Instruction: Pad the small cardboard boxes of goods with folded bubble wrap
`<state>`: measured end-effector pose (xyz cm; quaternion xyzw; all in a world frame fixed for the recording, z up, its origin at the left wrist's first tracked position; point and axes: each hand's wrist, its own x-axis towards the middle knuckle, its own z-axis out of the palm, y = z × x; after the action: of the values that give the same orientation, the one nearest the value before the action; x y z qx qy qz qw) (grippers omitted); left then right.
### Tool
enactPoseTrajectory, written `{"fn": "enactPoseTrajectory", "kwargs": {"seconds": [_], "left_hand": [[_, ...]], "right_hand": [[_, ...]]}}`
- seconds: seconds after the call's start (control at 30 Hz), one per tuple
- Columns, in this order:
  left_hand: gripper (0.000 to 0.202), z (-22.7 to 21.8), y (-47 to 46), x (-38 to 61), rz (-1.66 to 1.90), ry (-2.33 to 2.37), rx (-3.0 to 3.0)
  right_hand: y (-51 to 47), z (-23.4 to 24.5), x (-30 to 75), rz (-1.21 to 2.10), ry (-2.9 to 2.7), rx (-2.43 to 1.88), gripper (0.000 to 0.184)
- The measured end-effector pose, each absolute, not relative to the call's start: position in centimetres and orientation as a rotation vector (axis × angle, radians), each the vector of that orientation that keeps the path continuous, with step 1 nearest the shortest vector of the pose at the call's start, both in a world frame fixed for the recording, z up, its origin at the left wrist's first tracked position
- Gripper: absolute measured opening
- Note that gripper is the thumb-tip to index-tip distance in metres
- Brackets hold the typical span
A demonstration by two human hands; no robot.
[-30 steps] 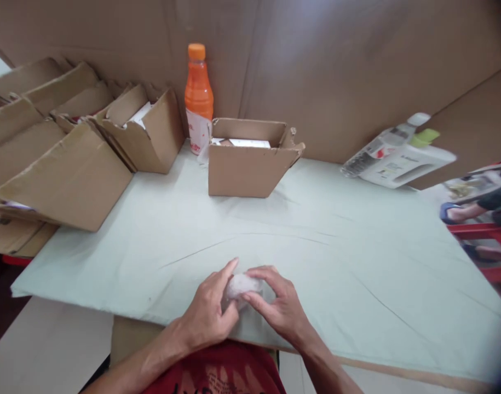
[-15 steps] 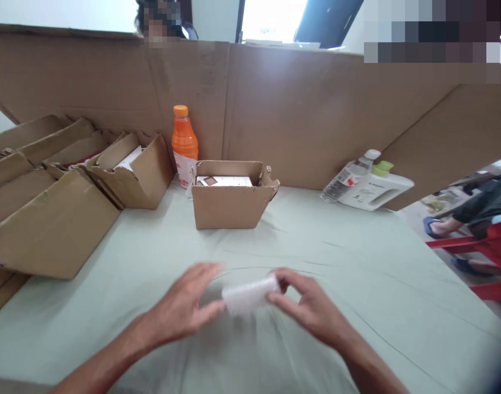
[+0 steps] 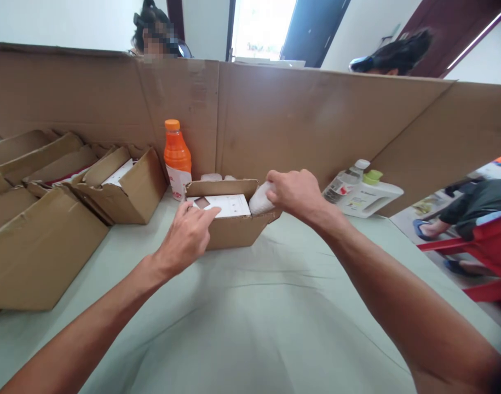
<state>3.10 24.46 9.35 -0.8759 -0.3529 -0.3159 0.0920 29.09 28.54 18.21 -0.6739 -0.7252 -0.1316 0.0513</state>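
Note:
A small open cardboard box [image 3: 234, 232] stands at the middle of the pale green tabletop [image 3: 254, 306]. Inside it lies a white packet [image 3: 228, 205] with a brown square on it. My right hand [image 3: 294, 192] is over the box's right end, closed around a small white bubble-wrapped bundle [image 3: 260, 201] that dips into the box. My left hand [image 3: 188, 235] is at the box's front left edge, fingers loosely curled, the forefinger touching the rim near the white packet.
An orange bottle [image 3: 177, 158] stands behind the box. Several open cardboard boxes [image 3: 122, 186] crowd the left side. A clear bottle [image 3: 344, 180] and white jug [image 3: 367, 198] lie at right. A cardboard wall [image 3: 275, 120] stands behind, with two people beyond. Red chair [image 3: 486, 257] at right.
Both hands moved forward from the near table to the small box. The right hand alone carried the white bundle there; the left hand let go and reached the box's rim. The camera tilted up.

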Motion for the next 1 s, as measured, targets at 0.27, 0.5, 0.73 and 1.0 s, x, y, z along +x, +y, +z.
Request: {"fn": "enactPoseTrajectory", "kwargs": {"seconds": [0.27, 0.5, 0.73, 1.0], "left_hand": [[0.054, 9.5, 15.6, 0.6, -0.97, -1.01, -2.643], [0.053, 9.2, 15.3, 0.7, -1.012, -1.058, -2.585], [0.062, 5.0, 12.0, -2.1, -1.504, -1.514, -2.291], [0.064, -1.8, 11.3, -2.3, -1.937, -2.483, -2.302]], "right_hand": [[25.0, 16.6, 22.5, -0.217, -2.705, -1.977, 0.023], [23.6, 16.3, 23.0, -0.116, -2.708, -1.972, 0.022], [17.6, 14.8, 31.5, -0.126, -1.909, -1.648, 0.023], [17.5, 4.0, 31.5, 0.819, -1.94, -1.503, 0.062]]}}
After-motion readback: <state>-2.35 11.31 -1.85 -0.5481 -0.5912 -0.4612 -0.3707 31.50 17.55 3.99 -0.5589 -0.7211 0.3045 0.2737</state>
